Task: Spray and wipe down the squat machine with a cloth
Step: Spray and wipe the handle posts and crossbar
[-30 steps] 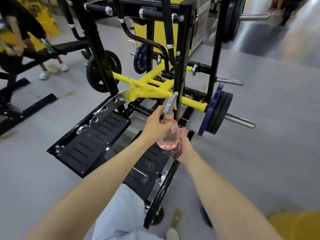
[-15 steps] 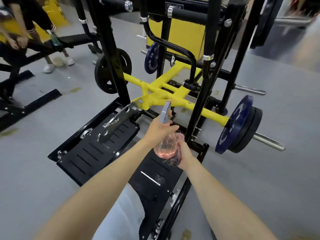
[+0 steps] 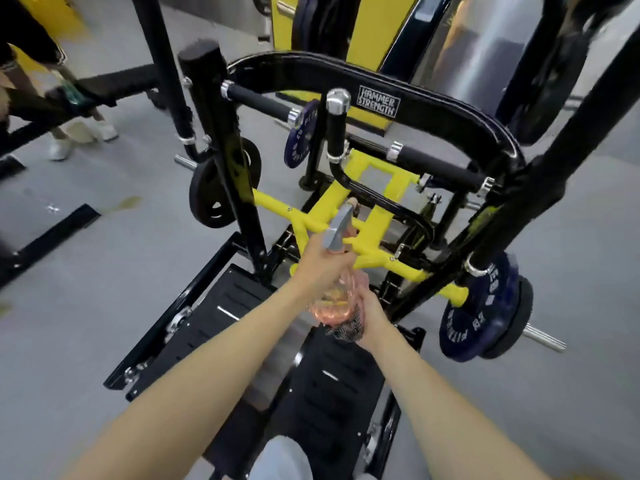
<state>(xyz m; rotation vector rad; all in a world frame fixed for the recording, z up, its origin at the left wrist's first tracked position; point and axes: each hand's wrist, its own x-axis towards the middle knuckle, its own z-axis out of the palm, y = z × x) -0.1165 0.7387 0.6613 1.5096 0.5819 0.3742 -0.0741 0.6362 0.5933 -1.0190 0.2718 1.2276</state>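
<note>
my left grip clenched round bottle neck, nozzle aimed far at the machine's yellow frame, likely to spray there | my right grip bunches cloth against bottle base, near, ready to wipe | machine just beyond both

Wears pale grey trousers, seen only as one rounded patch of smooth, plain fabric at 6 o'clock, cut off by the lower frame edge. Shows a bare left forearm running in from 7 o'clock and a bare right forearm from 5 o'clock, both uncovered from the frame edge to the wrist. Ends in a bare left hand and a bare right hand, close together just below centre. Too blurred at the knuckles to tell nails or small marks.
</note>
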